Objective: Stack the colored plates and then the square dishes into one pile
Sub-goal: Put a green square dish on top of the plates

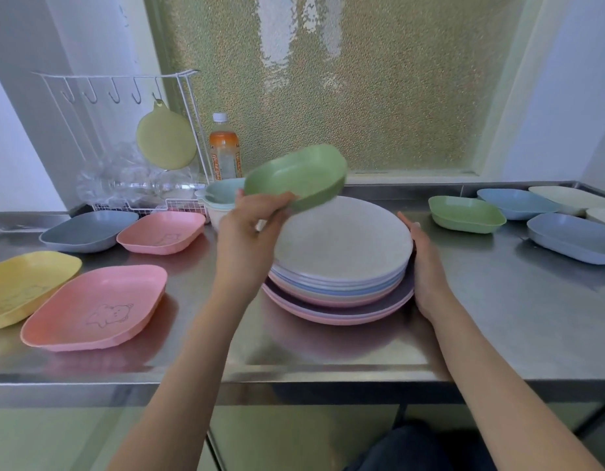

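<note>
Lower left of frame: yellow dish (20,283) and pink dish (97,307) wait on the worktop (498,317). Centre: my left hand (246,229) grips a green square dish (296,178) above the plate pile (341,266); right hand (425,266) lies flat against its rim. Plates look stacked, I judge; dishes mostly remain. Right: second green dish (466,214), blue dishes (571,237). Nothing blocks.
</note>
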A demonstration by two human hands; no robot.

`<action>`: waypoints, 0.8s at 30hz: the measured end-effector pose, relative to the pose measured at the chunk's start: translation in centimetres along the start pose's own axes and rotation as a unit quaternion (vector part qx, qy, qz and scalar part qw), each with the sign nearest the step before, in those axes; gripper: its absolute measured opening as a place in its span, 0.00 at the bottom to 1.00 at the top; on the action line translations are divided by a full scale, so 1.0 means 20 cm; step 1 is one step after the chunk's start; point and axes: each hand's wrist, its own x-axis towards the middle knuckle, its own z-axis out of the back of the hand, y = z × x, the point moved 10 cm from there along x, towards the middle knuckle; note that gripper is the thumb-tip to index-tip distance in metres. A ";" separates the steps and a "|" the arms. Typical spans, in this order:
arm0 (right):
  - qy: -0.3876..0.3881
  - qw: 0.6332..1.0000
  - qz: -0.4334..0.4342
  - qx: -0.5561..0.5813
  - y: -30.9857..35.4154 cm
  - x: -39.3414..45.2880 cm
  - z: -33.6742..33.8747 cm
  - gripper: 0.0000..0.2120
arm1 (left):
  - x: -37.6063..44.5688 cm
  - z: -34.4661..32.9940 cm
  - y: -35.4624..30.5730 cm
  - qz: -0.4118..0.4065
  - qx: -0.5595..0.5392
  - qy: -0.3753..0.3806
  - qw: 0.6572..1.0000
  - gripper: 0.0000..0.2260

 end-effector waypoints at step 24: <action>0.010 1.000 0.012 0.021 0.01 -0.01 -0.01 0.19 | -0.14 0.31 0.28 0.118 0.264 -0.009 0.957 0.09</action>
